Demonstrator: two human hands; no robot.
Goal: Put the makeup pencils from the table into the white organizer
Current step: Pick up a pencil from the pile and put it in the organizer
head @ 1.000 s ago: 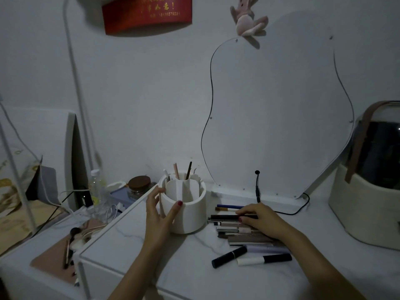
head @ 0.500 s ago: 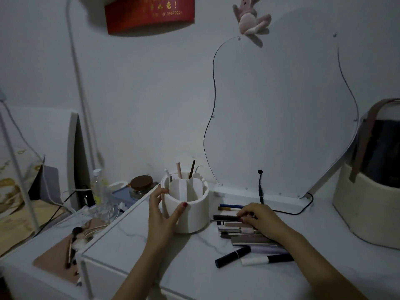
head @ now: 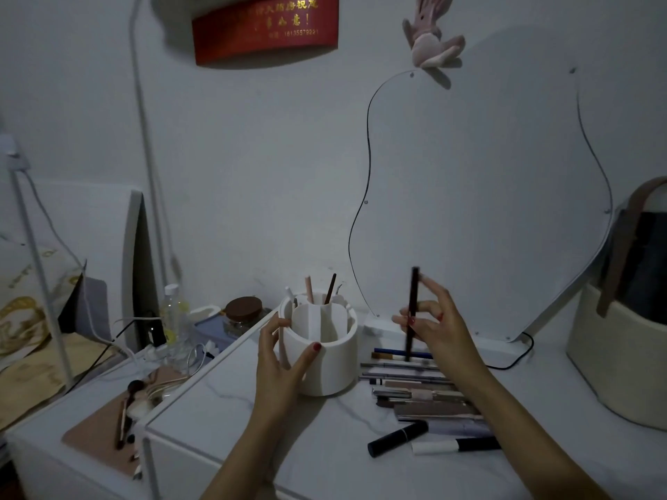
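The round white organizer stands mid-table with dividers inside and a few pencils sticking up at its back. My left hand grips its left wall. My right hand is raised to the right of the organizer and pinches a dark makeup pencil, held nearly upright above the table. Several more makeup pencils and slim tubes lie side by side on the table below that hand.
A black tube and a white-and-black pen lie near the front. A wavy mirror leans on the wall behind. A cream basket stands at the right. Bottle, jar, cables and brushes crowd the lower left surface.
My right hand has lifted off the pile on the table, taking one dark pencil up and turning it upright. My left hand stays on the organizer.
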